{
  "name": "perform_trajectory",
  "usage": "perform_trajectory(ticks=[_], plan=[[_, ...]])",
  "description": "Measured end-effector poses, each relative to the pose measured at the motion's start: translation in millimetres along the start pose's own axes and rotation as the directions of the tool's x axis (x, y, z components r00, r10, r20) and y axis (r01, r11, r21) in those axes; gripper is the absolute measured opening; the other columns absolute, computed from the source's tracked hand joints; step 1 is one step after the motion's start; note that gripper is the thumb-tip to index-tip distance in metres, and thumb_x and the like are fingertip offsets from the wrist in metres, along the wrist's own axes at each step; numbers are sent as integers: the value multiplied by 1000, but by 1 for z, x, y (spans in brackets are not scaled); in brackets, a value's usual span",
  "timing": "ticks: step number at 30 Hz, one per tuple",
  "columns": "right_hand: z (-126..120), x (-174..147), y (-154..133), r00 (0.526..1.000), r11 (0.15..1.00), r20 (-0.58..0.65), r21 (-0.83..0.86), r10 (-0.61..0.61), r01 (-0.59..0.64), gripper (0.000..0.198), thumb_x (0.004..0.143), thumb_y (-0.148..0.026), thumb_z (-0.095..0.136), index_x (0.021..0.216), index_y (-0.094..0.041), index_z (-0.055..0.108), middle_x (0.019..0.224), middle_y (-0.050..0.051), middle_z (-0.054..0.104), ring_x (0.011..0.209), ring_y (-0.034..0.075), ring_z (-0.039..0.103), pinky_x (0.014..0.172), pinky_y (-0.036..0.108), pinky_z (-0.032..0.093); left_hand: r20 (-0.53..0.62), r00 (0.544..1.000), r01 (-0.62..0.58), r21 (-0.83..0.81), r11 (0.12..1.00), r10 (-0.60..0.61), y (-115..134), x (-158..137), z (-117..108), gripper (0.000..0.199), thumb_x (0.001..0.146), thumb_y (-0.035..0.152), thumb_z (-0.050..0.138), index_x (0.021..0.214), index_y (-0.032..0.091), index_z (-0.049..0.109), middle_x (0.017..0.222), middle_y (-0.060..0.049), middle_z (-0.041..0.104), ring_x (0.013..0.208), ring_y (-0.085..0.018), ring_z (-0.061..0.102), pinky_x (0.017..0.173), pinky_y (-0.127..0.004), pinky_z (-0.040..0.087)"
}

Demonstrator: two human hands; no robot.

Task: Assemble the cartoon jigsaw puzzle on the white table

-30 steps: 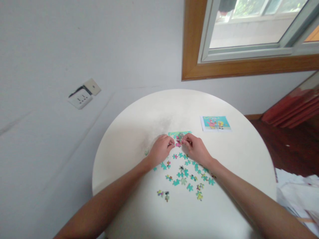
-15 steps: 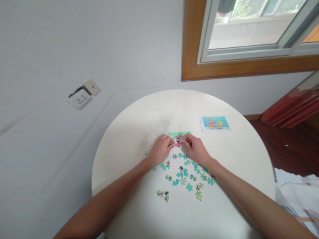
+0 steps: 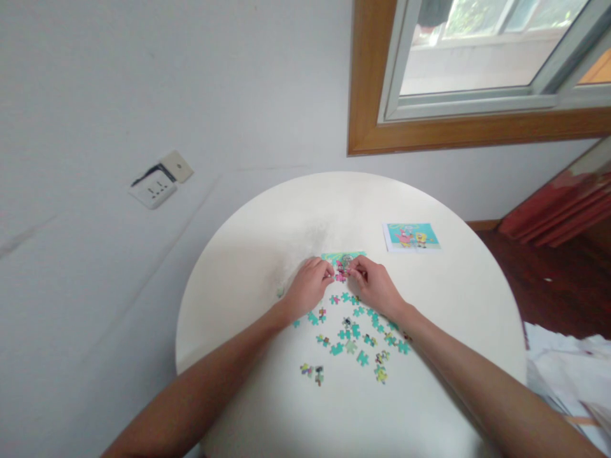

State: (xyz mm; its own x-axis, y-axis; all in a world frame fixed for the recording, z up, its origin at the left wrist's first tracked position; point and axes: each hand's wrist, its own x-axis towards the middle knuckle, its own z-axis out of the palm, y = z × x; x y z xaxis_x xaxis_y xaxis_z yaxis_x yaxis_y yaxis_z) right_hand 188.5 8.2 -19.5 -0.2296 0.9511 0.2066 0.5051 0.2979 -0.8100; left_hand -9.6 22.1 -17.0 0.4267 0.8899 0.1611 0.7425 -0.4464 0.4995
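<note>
L+R hands (image 3: 310,284) (image 3: 375,282) unmoved @ puzzle (image 3: 340,267)

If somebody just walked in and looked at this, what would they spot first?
Probably the left hand and right hand, on either side of a partly joined puzzle on the round white table. Next, perhaps, the loose pieces, many of them teal, scattered between the forearms, and the bright picture card farther back on the right. The wood-framed window stands out at the upper right.
</note>
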Motion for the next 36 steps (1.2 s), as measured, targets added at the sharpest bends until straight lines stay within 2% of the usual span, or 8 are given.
perform_trajectory(ticks=[5,9,19,24,27,31,34,36], plan=[[1,0,3,1000,1000,-2,6,0,0,10,90,-19,49,85,-20,58,74,1,65,68,16,57,66,25,39,-3,1000,-21,-13,1000,21,0,0,0,9,85,10,61,85,18,58,89,-3,60,92,-20,56,86,-34,44],[1,0,1,1000,1000,-3,4,-5,5,10,89,-19,49,84,-20,58,72,0,64,66,15,56,65,25,38,-1,1000,-28,-102,994,28,-1,1,1,11,84,8,60,83,18,58,88,-2,61,90,-18,57,84,-32,44],[0,-1,1,1000,996,-6,83,24,-23,9,89,-21,51,83,-20,58,75,1,66,69,16,60,67,26,41,54,997,69,-289,955,-56,-1,-1,-8,3,85,19,60,84,19,63,78,2,65,70,-13,58,70,-25,46],[-1,1,-3,991,975,-78,205,104,-86,11,87,-25,54,80,-18,60,77,3,67,70,16,59,67,27,44,101,993,88,-247,965,-65,1,-2,-15,8,84,19,60,81,18,68,75,0,68,69,-14,59,67,-25,45],[-1,2,-2,986,965,-94,236,137,-112,14,84,-27,57,77,-17,63,73,2,66,65,15,55,65,27,43,117,993,51,-179,982,-30,0,-3,-18,11,82,14,61,79,18,70,77,-2,67,73,-15,59,70,-26,45],[2,2,3,985,953,-52,267,164,-145,17,82,-29,59,78,-15,70,72,4,68,64,15,55,64,28,44,31,999,27,-183,983,-22,1,-3,-18,9,83,16,63,85,19,71,84,-3,66,76,-15,60,72,-27,47],[5,1,5,985,944,0,287,172,-165,18,81,-29,60,81,-15,72,72,3,68,63,15,55,62,27,43,-51,999,-26,-222,975,15,5,-2,-15,24,82,20,69,106,21,69,95,-4,67,88,-18,62,80,-30,49],[6,0,5,985,930,34,323,171,-173,17,79,-29,61,81,-15,70,68,2,65,61,14,54,59,26,43,-66,994,-101,-218,971,88,8,-2,-11,29,81,22,72,110,22,68,99,-4,69,96,-19,61,87,-32,48]])
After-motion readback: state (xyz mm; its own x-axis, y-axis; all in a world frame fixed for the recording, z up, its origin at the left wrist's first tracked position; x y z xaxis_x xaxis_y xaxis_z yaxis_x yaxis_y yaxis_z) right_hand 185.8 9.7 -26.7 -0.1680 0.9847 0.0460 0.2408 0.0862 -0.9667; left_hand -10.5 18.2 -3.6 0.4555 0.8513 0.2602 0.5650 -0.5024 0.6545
